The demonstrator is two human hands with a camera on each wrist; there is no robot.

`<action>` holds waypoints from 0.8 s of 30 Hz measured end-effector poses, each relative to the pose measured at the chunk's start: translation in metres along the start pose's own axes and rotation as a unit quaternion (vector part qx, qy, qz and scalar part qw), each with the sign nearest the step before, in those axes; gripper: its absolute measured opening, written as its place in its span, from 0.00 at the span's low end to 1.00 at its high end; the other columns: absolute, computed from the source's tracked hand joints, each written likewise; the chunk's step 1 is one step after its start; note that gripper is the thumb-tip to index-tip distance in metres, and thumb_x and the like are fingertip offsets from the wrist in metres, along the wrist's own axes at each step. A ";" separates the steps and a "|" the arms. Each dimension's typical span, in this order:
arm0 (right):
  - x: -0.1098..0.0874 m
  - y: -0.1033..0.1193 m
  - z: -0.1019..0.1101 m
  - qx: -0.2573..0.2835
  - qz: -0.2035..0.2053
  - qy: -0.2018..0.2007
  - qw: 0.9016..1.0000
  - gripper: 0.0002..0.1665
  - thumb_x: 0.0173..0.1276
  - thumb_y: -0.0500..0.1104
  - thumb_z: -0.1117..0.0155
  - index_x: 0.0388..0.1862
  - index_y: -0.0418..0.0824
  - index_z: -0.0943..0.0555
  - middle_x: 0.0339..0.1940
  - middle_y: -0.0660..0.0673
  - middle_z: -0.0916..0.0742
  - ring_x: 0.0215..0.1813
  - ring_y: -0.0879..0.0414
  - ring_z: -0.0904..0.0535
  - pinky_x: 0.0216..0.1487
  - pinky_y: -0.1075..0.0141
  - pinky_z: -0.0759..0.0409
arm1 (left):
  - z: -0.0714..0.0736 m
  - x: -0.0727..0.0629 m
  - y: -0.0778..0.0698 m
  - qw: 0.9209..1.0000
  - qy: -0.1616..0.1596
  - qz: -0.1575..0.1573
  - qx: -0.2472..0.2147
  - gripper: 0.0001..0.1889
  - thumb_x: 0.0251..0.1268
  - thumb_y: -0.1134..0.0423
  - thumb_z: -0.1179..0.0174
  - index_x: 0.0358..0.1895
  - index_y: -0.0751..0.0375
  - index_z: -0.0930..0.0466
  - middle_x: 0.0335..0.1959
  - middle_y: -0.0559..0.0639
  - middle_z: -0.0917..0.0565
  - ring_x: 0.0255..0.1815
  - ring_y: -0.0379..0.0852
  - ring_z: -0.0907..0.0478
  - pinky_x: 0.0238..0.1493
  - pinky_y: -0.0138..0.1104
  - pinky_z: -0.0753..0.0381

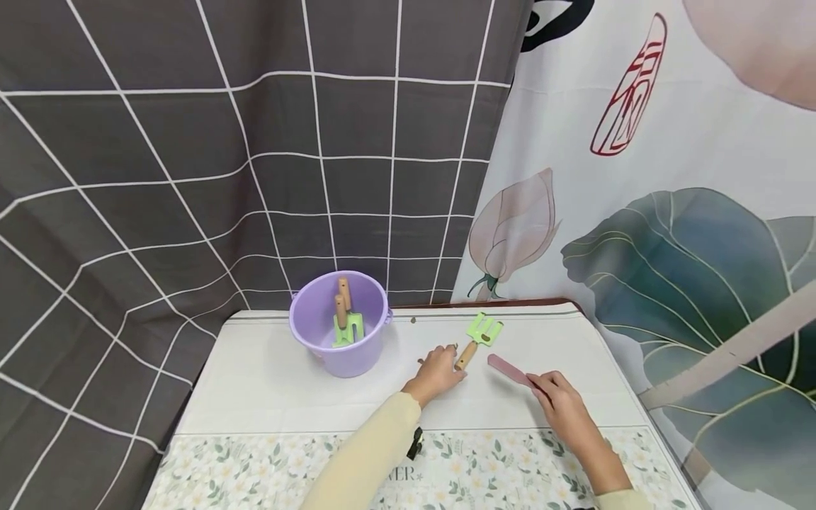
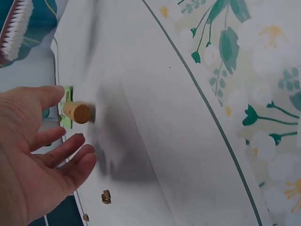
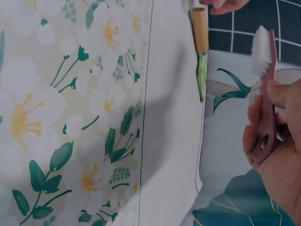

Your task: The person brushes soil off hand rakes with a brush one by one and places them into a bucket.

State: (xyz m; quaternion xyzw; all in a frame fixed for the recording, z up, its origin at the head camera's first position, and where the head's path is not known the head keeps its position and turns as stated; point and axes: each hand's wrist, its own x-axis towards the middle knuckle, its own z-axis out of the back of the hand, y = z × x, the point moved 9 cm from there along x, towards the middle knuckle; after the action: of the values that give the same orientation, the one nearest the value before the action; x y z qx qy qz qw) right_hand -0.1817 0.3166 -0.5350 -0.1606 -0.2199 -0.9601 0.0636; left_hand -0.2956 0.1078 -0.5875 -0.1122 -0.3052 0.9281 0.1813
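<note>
A pink brush [image 1: 510, 370] with white bristles is held by its handle in my right hand [image 1: 564, 407], raised over the table; the right wrist view shows the fingers wrapped about the brush [image 3: 268, 101]. My left hand [image 1: 440, 370] reaches to the wooden handle of a small green garden fork [image 1: 484, 331]. In the left wrist view the left hand [image 2: 42, 150] has loosely bent, spread fingers beside the handle end [image 2: 77, 113], with no grip on it. A brown speck lies on the fork's green head, which points away from me.
A purple bucket [image 1: 341, 365] stands left of the hands, holding green tools [image 1: 348, 330] with wooden handles. Small brown crumbs [image 2: 106, 197] lie on the white tabletop [image 1: 248, 382]. A floral cloth band [image 1: 242, 474] runs along the front. Curtains hang behind the table.
</note>
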 end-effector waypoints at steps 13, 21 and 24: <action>-0.007 -0.004 -0.002 0.004 0.001 0.005 1.000 0.18 0.70 0.31 0.32 0.58 0.37 0.14 0.43 0.48 0.18 0.39 0.61 0.24 0.34 0.66 0.19 | -0.015 0.013 -0.008 0.999 -0.009 0.013 0.046 0.30 0.70 0.58 0.33 0.67 0.74 0.27 0.44 0.59 0.18 0.36 0.46 0.21 0.42 0.41 0.14; -0.008 -0.001 0.003 0.008 0.009 -0.008 1.000 0.18 0.68 0.30 0.31 0.57 0.36 0.14 0.42 0.48 0.18 0.38 0.62 0.25 0.33 0.68 0.20 | -0.023 0.022 -0.012 0.995 -0.039 0.028 0.083 0.22 0.70 0.68 0.37 0.64 0.74 0.25 0.47 0.64 0.18 0.44 0.55 0.18 0.41 0.42 0.12; -0.008 0.000 0.003 0.012 0.011 -0.008 1.000 0.18 0.68 0.29 0.31 0.57 0.35 0.14 0.42 0.48 0.18 0.38 0.63 0.25 0.32 0.68 0.20 | -0.024 0.022 -0.012 0.995 -0.051 0.037 0.072 0.21 0.68 0.71 0.38 0.61 0.75 0.24 0.43 0.63 0.18 0.42 0.55 0.18 0.40 0.43 0.12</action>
State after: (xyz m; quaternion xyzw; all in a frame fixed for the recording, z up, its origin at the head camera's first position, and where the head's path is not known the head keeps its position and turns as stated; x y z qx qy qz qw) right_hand -0.1731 0.3186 -0.5353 -0.1694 -0.2299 -0.9555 0.0743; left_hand -0.3052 0.1380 -0.6013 -0.0630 -0.2422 0.9582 0.1385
